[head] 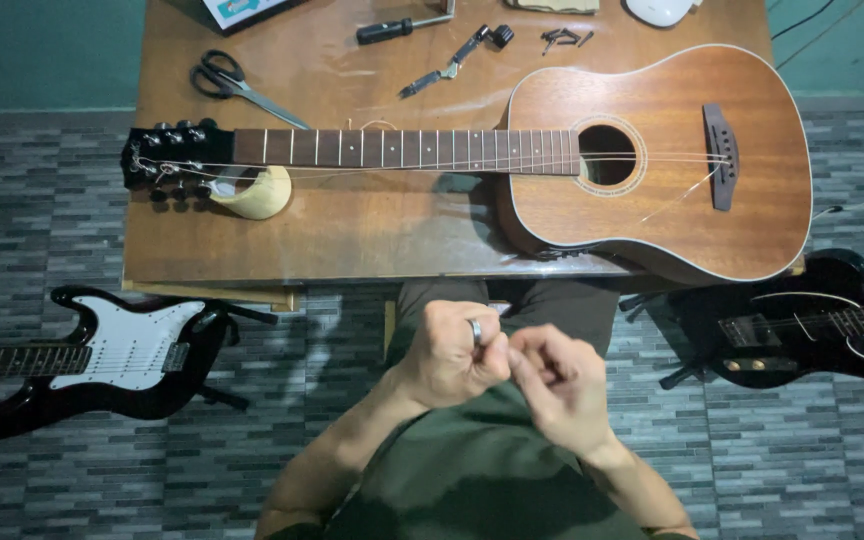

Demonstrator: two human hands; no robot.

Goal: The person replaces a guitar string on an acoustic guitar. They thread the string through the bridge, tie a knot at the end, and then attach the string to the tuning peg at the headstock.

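Both hands held together below the near edge of the counter (352, 240), above the lap. Left hand (449, 352) curled into a loose fist, ring on one finger, fingertips pressed against those of the right hand (562, 385), likewise curled; grip of each closed, but whether anything is pinched between them cannot be told. Acoustic guitar (652, 160) lying flat on the counter, well apart from the hands, body toward the right end, neck running left to the black headstock (167, 160); thin loose strings trailing over the soundhole and bridge. Pale curved neck rest (257, 192) under the neck, just beside the headstock. Scissors (232, 82) beyond the guitar neck, near the headstock. Black-handled tool (402, 27) and string winder (457, 58) farther beyond the neck, toward the counter's far edge. Small dark pins (564, 38) beyond the guitar's upper bout. Black-and-white electric guitar (102, 365) on the tiled floor left of the acoustic guitar's near side; black electric guitar (802, 320) on the floor below its body.
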